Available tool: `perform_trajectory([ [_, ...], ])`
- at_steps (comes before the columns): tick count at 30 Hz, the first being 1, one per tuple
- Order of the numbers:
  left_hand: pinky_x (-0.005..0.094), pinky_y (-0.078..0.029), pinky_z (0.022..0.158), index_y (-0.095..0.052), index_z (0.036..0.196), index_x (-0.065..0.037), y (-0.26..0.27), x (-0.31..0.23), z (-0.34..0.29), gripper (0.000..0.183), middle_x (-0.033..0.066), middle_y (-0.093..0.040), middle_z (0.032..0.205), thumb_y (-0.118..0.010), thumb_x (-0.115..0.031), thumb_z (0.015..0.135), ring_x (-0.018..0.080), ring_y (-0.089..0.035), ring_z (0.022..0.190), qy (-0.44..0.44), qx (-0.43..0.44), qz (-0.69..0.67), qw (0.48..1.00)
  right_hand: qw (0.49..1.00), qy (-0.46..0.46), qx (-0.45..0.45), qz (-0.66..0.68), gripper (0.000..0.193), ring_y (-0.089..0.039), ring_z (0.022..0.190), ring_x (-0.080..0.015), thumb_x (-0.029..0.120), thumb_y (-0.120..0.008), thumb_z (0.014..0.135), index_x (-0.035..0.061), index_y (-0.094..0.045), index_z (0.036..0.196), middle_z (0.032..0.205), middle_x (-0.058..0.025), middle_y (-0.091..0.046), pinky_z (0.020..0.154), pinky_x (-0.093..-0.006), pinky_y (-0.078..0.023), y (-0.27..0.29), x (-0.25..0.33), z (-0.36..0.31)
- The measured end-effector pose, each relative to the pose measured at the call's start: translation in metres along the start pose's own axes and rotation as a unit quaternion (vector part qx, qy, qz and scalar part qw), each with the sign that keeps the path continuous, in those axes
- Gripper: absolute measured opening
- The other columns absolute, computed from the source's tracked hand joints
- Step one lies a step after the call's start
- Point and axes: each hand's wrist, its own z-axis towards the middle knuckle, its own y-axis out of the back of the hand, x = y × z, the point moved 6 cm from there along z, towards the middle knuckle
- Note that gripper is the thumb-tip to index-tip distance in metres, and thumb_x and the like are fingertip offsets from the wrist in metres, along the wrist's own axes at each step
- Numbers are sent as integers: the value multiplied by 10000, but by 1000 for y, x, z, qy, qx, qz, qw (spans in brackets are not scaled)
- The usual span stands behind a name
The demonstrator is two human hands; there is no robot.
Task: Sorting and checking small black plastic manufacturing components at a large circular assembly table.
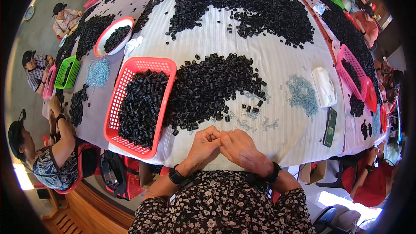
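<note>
My left hand and my right hand meet at the table's front edge, fingertips pinched together. Whatever they hold is hidden between the fingers. Just beyond them spreads a pile of small black ring-shaped plastic parts. Thin clear pieces lie scattered right past my knuckles, a few black parts among them. To the left of my hands stands a red plastic basket, filled with more of the black parts. A heap of small clear bluish pieces lies to the right.
A phone and a white tissue pack lie at the right. A red-rimmed white basin, a green basket and a pink basket stand farther out. Large black heaps cover the far table. Several people sit along both sides.
</note>
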Motion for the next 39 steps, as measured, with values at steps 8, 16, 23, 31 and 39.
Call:
perform_trajectory([
  [8,185,-426,581,-572,778,-12,7,7,-2,86,13,-606,734,-620,0,848,41,-521,638,27,-51,43,997,1000,0,-2,-29,294,-499,634,-227,123,-679,668,29,-527,900,710,-73,-484,551,-341,-416,-13,-3,-4],
  [16,204,-464,603,-557,802,15,6,9,2,59,68,-623,755,-593,41,841,87,-572,641,9,-60,-51,997,996,-48,-57,49,254,-523,656,-253,81,-678,683,53,-521,881,709,-76,-492,559,-357,-442,-12,-12,-3],
  [23,228,-495,618,-563,818,1,1,3,0,52,80,-641,773,-601,17,851,99,-598,663,3,-38,-77,996,962,-99,-7,253,161,-559,757,-284,76,-587,808,32,-532,953,839,-116,-551,640,-358,-469,1,-19,3],
  [31,276,-535,652,-551,845,23,-4,-2,-1,33,113,-632,793,-567,26,873,145,-618,694,9,-22,-2,1000,901,-259,58,343,127,-584,738,-297,54,-518,877,17,-529,998,881,-147,-570,651,-352,-474,-4,-37,-6],
  [39,254,-494,630,-536,823,15,-3,2,-3,62,88,-624,782,-576,22,870,117,-582,665,-35,0,71,997,930,-183,30,317,50,-564,761,-323,49,-508,883,8,-505,912,857,-147,-536,655,-375,-467,-4,-31,-6],
])
